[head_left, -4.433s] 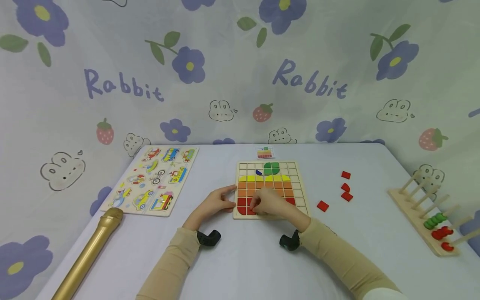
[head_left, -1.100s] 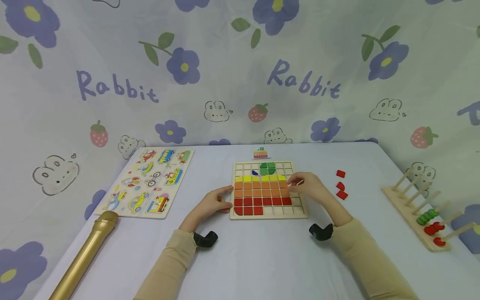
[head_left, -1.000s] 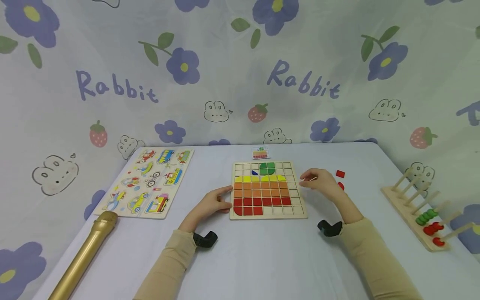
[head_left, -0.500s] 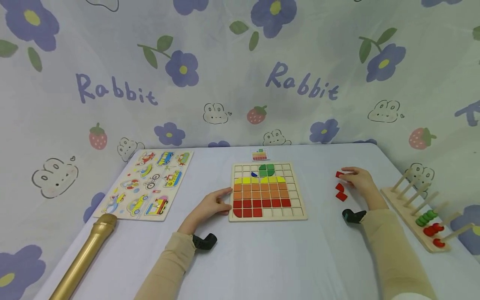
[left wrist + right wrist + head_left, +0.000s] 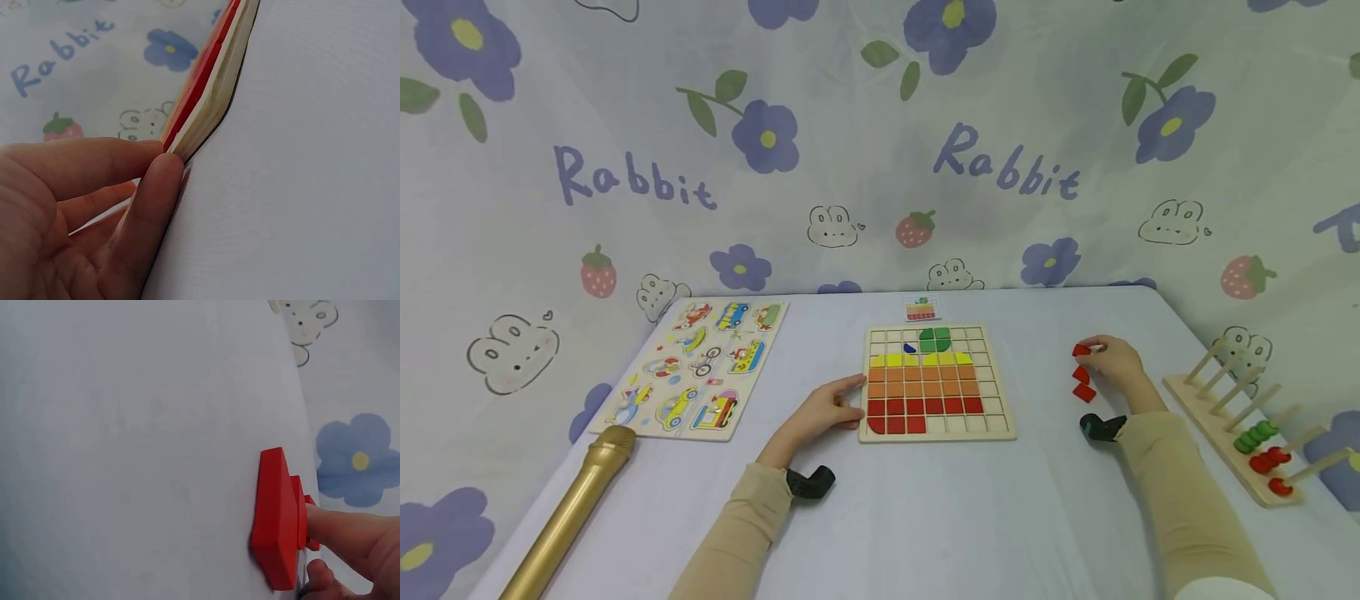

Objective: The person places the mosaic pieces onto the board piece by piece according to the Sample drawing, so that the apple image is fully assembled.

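Observation:
My left hand point(image 5: 817, 413) rests beside the wooden grid board point(image 5: 1000, 425), its index fingertip and thumb touching the left edge. In the left wrist view the thumb and index finger point(image 5: 106, 164) lie against the board's side near a rounded corner. Coloured tiles fill part of the grid: green at the top, yellow, orange, then red rows point(image 5: 925, 406), with three red tiles in the bottom row. At the right, my right hand point(image 5: 1116, 362) pinches the farthest loose red tile point(image 5: 1080, 351). A rounded red tile point(image 5: 1081, 375) and a red square tile point(image 5: 1084, 392) lie just nearer.
A small pattern card point(image 5: 922, 308) lies behind the board. To the left are a vehicle picture puzzle point(image 5: 700, 375) and a gold microphone point(image 5: 580, 500). A wooden peg rack point(image 5: 1232, 442) with green and red beads stands at the right edge.
My right hand has left the board and moved right to the farthest loose red tile, which it now pinches. A red square that lay nearer the board has gone from the table. The left hand stays.

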The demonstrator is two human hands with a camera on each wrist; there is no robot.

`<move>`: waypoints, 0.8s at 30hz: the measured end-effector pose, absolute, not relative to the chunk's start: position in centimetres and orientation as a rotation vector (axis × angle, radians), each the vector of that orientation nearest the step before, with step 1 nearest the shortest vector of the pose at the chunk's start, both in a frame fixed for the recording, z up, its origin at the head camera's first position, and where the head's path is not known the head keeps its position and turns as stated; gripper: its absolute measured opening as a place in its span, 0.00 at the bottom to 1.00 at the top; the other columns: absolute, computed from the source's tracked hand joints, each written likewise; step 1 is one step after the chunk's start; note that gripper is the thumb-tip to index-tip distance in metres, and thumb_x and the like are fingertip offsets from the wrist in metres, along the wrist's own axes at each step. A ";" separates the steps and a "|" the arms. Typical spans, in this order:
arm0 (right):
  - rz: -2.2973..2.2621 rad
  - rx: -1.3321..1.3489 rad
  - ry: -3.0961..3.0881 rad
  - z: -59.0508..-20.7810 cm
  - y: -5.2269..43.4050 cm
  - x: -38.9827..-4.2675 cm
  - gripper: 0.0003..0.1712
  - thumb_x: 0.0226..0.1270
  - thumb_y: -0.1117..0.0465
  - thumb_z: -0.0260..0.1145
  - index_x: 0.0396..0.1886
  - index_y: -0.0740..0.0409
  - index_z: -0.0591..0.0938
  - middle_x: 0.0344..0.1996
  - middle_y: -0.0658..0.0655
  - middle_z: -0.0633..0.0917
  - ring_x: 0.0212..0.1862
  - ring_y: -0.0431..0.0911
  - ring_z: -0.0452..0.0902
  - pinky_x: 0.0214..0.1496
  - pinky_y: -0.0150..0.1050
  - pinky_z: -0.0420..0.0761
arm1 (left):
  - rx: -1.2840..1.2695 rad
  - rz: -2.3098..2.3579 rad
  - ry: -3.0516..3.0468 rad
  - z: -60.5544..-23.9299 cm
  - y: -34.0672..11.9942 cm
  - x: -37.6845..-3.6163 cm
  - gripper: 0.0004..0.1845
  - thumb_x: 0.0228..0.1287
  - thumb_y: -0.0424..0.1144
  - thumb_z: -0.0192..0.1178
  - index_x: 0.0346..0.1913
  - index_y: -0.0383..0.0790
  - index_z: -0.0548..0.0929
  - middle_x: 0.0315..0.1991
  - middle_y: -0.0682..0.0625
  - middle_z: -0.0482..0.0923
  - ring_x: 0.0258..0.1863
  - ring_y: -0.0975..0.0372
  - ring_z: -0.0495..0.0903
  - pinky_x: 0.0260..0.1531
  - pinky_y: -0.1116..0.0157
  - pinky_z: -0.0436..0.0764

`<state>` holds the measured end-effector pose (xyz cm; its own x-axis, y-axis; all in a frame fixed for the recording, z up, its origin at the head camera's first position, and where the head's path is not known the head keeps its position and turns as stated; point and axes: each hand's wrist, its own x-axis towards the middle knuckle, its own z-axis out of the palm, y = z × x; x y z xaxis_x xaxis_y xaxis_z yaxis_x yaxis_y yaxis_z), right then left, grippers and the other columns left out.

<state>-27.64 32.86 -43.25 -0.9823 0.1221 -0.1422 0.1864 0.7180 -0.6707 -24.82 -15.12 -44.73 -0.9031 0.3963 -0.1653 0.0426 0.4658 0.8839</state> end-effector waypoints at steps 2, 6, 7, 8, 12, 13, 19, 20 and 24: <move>-1.157 0.271 2.842 -43.3 32.7 -27.7 0.27 0.63 0.60 0.60 0.57 0.72 0.68 0.49 0.75 0.71 0.46 0.61 0.70 0.44 0.46 0.75 | 0.373 1.415 2.371 -44.7 -15.1 -24.8 0.35 0.56 0.36 0.63 0.67 0.39 0.64 0.20 0.49 0.76 0.21 0.65 0.78 0.31 0.69 0.77; -1.295 0.304 2.801 -42.9 31.9 -27.5 0.26 0.64 0.61 0.59 0.57 0.72 0.68 0.46 0.71 0.74 0.40 0.53 0.73 0.37 0.35 0.75 | 0.359 1.424 2.369 -44.7 -15.1 -24.9 0.35 0.56 0.36 0.63 0.67 0.40 0.64 0.20 0.48 0.76 0.21 0.64 0.78 0.31 0.68 0.77; -1.342 0.309 2.776 -42.7 31.7 -27.5 0.26 0.64 0.60 0.59 0.57 0.71 0.68 0.45 0.69 0.75 0.38 0.50 0.73 0.36 0.33 0.75 | 0.358 1.427 2.367 -44.7 -15.1 -24.9 0.35 0.56 0.36 0.63 0.67 0.40 0.64 0.20 0.48 0.76 0.21 0.64 0.78 0.31 0.68 0.77; -1.397 0.314 2.737 -42.5 31.3 -27.5 0.26 0.65 0.58 0.58 0.58 0.70 0.68 0.44 0.65 0.75 0.37 0.47 0.73 0.35 0.32 0.74 | 0.352 1.429 2.363 -44.8 -15.1 -24.9 0.35 0.56 0.36 0.64 0.67 0.40 0.64 0.20 0.48 0.76 0.21 0.64 0.79 0.31 0.68 0.77; -1.646 0.302 2.511 -41.3 29.2 -27.2 0.30 0.67 0.52 0.57 0.62 0.66 0.66 0.40 0.52 0.76 0.37 0.39 0.73 0.39 0.30 0.74 | 0.362 1.432 2.356 -44.8 -15.1 -24.9 0.35 0.56 0.36 0.63 0.67 0.39 0.64 0.20 0.48 0.76 0.21 0.64 0.78 0.31 0.68 0.77; -1.697 0.279 2.457 -40.9 28.4 -27.1 0.31 0.67 0.52 0.57 0.62 0.66 0.66 0.39 0.49 0.76 0.38 0.38 0.73 0.41 0.29 0.74 | 0.365 1.430 2.358 -44.8 -15.1 -24.9 0.35 0.56 0.35 0.63 0.67 0.38 0.63 0.20 0.48 0.76 0.21 0.64 0.78 0.31 0.68 0.77; -1.796 0.059 2.277 -39.5 22.9 -25.8 0.28 0.66 0.57 0.60 0.58 0.72 0.68 0.38 0.49 0.78 0.39 0.38 0.74 0.46 0.31 0.76 | 0.380 1.436 2.349 -43.9 -15.0 -24.5 0.34 0.57 0.33 0.62 0.67 0.33 0.62 0.20 0.45 0.77 0.21 0.63 0.78 0.32 0.66 0.78; -1.778 0.013 2.267 -39.5 22.0 -25.6 0.26 0.65 0.59 0.60 0.57 0.72 0.69 0.38 0.50 0.78 0.38 0.39 0.75 0.46 0.32 0.77 | 0.385 1.438 2.343 -43.5 -14.9 -24.3 0.34 0.57 0.32 0.62 0.67 0.32 0.62 0.20 0.44 0.77 0.21 0.63 0.79 0.32 0.65 0.78; -1.681 -0.160 2.201 -40.1 18.5 -25.0 0.22 0.62 0.61 0.63 0.51 0.70 0.73 0.38 0.54 0.79 0.38 0.42 0.78 0.46 0.37 0.78 | 0.399 1.431 2.331 -41.9 -14.7 -23.5 0.34 0.58 0.31 0.60 0.67 0.29 0.61 0.21 0.42 0.77 0.22 0.62 0.79 0.33 0.64 0.78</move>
<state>-25.04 18.54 -40.06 -0.9268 -0.3059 -0.2177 0.1295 0.2838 -0.9501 -23.51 -14.71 -41.93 -0.8895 0.4255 -0.1663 0.0443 0.4425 0.8957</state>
